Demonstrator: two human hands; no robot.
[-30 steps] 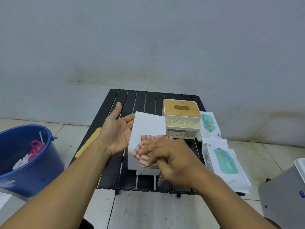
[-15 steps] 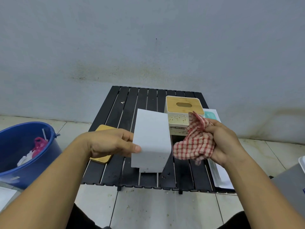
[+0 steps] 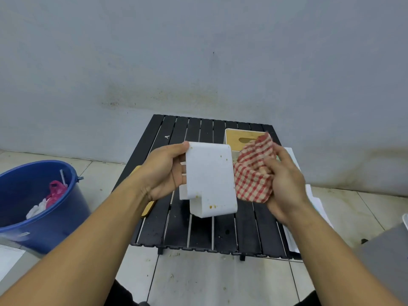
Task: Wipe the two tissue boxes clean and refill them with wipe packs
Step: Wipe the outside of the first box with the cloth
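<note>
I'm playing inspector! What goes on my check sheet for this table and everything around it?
Surface: black slatted table, with crumbs and specks on it.
Job's things: white box with brown spots; second box with a wooden lid, at the back; wipe packs at the right edge, mostly hidden by the arm.
Clutter: loose lid of wood, lying under the left wrist.
Hands: left hand grips the white box; right hand holds a red-checked cloth beside it.
Cables: nothing seen.
Surroundings: blue bucket with rubbish, on the floor at left; stained wall; grey thing at right.
</note>
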